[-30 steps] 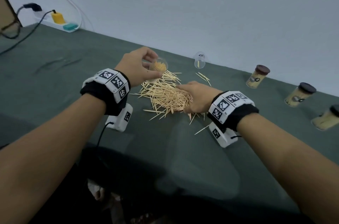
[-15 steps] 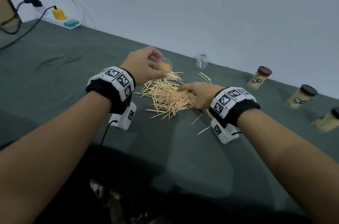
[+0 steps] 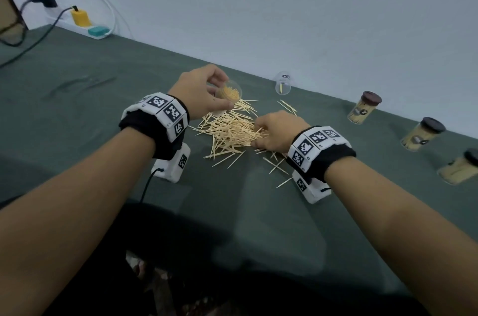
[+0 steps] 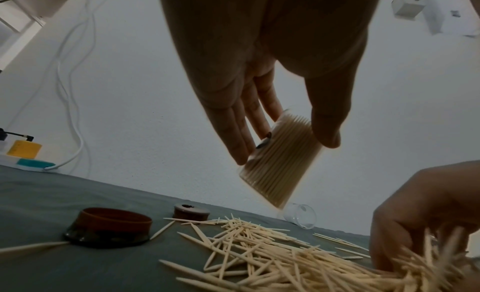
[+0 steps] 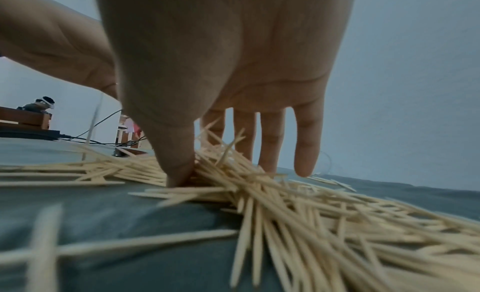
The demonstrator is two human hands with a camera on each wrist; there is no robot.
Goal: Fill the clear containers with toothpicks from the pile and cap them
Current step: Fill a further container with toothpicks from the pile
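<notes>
My left hand (image 3: 222, 92) grips a clear container (image 3: 230, 93) packed with toothpicks and holds it tilted above the far left of the toothpick pile (image 3: 227, 129). In the left wrist view my left hand (image 4: 284, 148) has the thumb on one side of the container (image 4: 280, 169) and the fingers on the other. My right hand (image 3: 258, 134) is down in the right side of the pile. Its thumb (image 5: 179, 173) and fingers pinch a bunch of toothpicks (image 5: 228, 165) against the cloth.
An empty clear container (image 3: 283, 83) lies on its side behind the pile. Two brown caps (image 4: 109, 226) (image 4: 191, 211) sit left of the pile. Three capped, filled containers (image 3: 363, 107) (image 3: 421, 133) (image 3: 460, 167) stand along the right edge. A power strip (image 3: 85, 23) lies far left.
My right hand has dug a little further into the pile and drawn toothpicks together. My left hand still holds the tilted container in about the same place.
</notes>
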